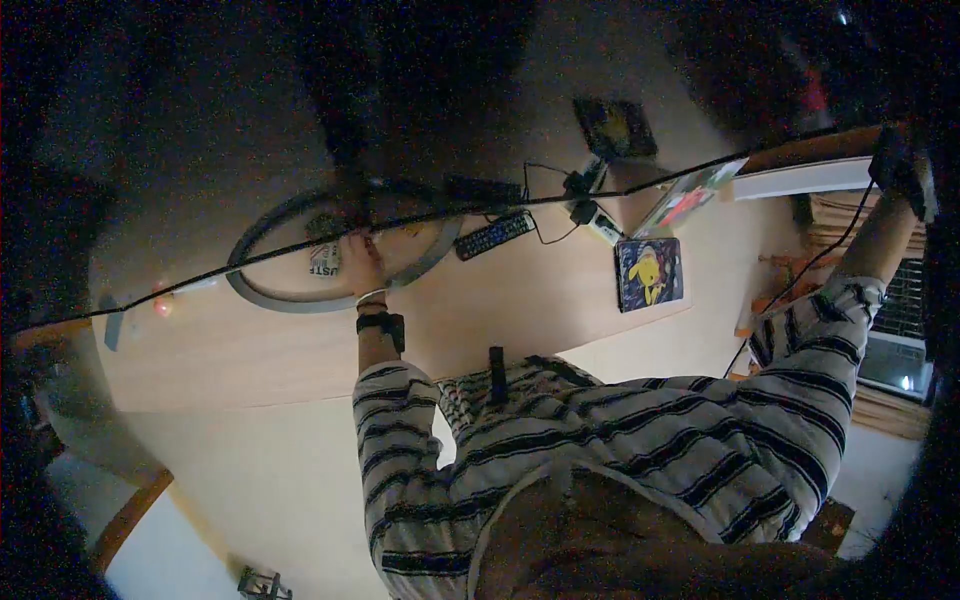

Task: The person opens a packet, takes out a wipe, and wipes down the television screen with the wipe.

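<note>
A wide, dark, glossy panel that looks like a television [450, 90] fills the upper view and mirrors the table; its thin black lower edge runs aslant. At this edge, just above the curved grey stand [290, 303], is my left hand [365, 265], with a watch on the wrist. Its fingers look closed on the edge, though dim. Beside them shows a pale thing with dark letters [322, 260]; I cannot tell whether it is held. Far to the right, my right hand [908, 180] is closed round the panel's side in shadow. A black cable [848, 238] hangs near it.
On the pale wooden table [230, 360] lie a black remote control [495, 236], a plug adapter with cables [602, 226], and a dark flat thing with a yellow cartoon figure [650, 274]. A small red thing [163, 303] is at the left. A window [895, 362] stands at the right.
</note>
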`<state>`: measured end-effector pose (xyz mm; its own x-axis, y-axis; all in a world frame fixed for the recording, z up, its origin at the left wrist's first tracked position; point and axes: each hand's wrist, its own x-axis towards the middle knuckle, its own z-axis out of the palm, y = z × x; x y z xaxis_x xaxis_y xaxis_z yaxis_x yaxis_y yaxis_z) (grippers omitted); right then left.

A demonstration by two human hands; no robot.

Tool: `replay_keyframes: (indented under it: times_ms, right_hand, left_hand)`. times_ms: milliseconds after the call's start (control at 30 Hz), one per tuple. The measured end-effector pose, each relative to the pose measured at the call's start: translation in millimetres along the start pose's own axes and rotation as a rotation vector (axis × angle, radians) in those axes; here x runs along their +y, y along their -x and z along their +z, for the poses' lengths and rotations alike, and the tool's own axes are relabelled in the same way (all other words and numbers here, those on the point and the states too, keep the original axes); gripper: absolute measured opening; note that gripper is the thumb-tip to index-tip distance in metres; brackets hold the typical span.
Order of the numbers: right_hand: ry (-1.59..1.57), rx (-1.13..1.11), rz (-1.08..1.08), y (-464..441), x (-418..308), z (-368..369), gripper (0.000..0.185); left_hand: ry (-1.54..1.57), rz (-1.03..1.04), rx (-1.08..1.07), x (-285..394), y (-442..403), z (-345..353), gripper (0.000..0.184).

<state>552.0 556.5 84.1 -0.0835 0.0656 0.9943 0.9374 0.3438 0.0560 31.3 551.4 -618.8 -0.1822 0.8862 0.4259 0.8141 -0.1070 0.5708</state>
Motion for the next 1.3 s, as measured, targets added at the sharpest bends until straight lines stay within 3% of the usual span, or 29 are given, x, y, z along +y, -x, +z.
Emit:
replay_keyframes:
  times_ms: [67,133,167,200,233,333,400,433,533,567,633,700,733,767,833,867,933,967,1000,1033,1067,1100,1167,1200,1233,1267,1300]
  right_hand:
    - [-0.041,0.062,0.117,-3,-5,3,0.031]
    - [0.127,0.097,0.081,-17,20,-1,0.031]
    - [0.435,0.127,0.014,-33,58,-2,0.031]
    - [1.129,0.233,0.001,-62,129,-1,0.031]
    - [1.661,0.301,0.083,-81,193,-1,0.031]
    - [-0.060,0.109,0.108,3,-18,5,0.032]
    - [0.003,0.115,0.111,1,-22,5,0.032]
    - [0.067,0.121,0.110,2,-24,4,0.032]
    - [0.057,0.114,0.105,4,-33,4,0.032]
    - [0.058,0.113,0.106,5,-35,5,0.032]
    - [0.099,0.128,0.078,4,-37,5,0.031]
    - [1.142,0.343,0.044,-52,103,1,0.030]
    - [1.573,0.489,0.105,-79,169,0,0.030]
    - [1.229,0.364,-0.056,-57,122,-7,0.029]
    - [0.406,0.037,-0.215,-2,-3,-11,0.027]
    - [0.408,0.032,-0.215,2,-10,-12,0.027]
    - [0.794,0.028,-0.607,6,-17,-12,0.025]
    - [0.796,0.027,-0.610,6,-18,-10,0.025]
    - [0.737,0.092,-0.856,5,-18,-8,0.024]
    - [0.668,0.158,-1.099,5,-19,-7,0.024]
    - [0.671,0.154,-1.102,7,-23,-5,0.024]
    - [0.680,0.143,-1.088,10,-30,-5,0.025]
    - [0.692,0.133,-1.070,11,-26,-9,0.025]
    - [0.544,0.037,-0.740,7,-16,-13,0.026]
    - [0.395,-0.051,-0.415,4,-7,-16,0.026]
    - [0.404,-0.045,-0.423,2,-2,-17,0.026]
    - [0.413,-0.030,-0.400,2,2,-16,0.027]
  left_hand:
    - [-0.017,0.026,0.077,2,-1,-1,0.016]
    - [-0.033,0.054,0.151,1,-6,4,0.015]
    - [0.609,-0.279,0.394,-4,-6,12,0.016]
    - [1.254,-0.615,0.622,-10,-6,17,0.016]
    - [1.256,-0.615,0.626,-20,-7,19,0.016]
    - [1.348,-0.745,0.766,-82,-14,15,0.013]
    - [1.404,-0.825,0.860,-104,-19,6,0.012]
    - [0.860,-0.822,0.727,-94,-27,-1,0.012]
    - [0.993,-0.813,0.798,-109,-32,26,0.016]
    - [0.744,-0.824,0.777,-87,-36,10,0.023]
    - [0.697,-0.879,0.731,-33,-47,-26,0.024]
    - [0.646,-0.938,0.681,-19,-48,-29,0.025]
    - [0.552,-0.802,0.714,-23,-43,-20,0.024]
    - [0.460,-0.667,0.744,-30,-36,-8,0.023]
    - [0.437,-0.678,0.715,-71,-26,17,0.022]
    - [0.414,-0.686,0.686,-83,-22,23,0.022]
    - [0.322,-0.635,0.707,-48,-30,-4,0.021]
    - [0.229,-0.581,0.729,-34,-32,-15,0.020]
    - [0.232,-0.582,0.726,-51,-23,-2,0.020]
    - [0.001,-0.527,0.556,-86,-8,22,0.020]
    - [-0.226,-0.466,0.379,-106,1,39,0.020]
    - [-0.225,-0.464,0.376,-106,1,42,0.020]
    - [0.629,-0.662,0.592,-106,-3,49,0.021]
    - [0.630,-0.659,0.590,-107,0,49,0.021]
    - [0.255,-0.527,0.568,-105,4,49,0.021]
    - [-0.109,-0.385,0.536,-98,6,51,0.021]
    - [-0.311,-0.486,0.346,-75,-13,29,0.022]
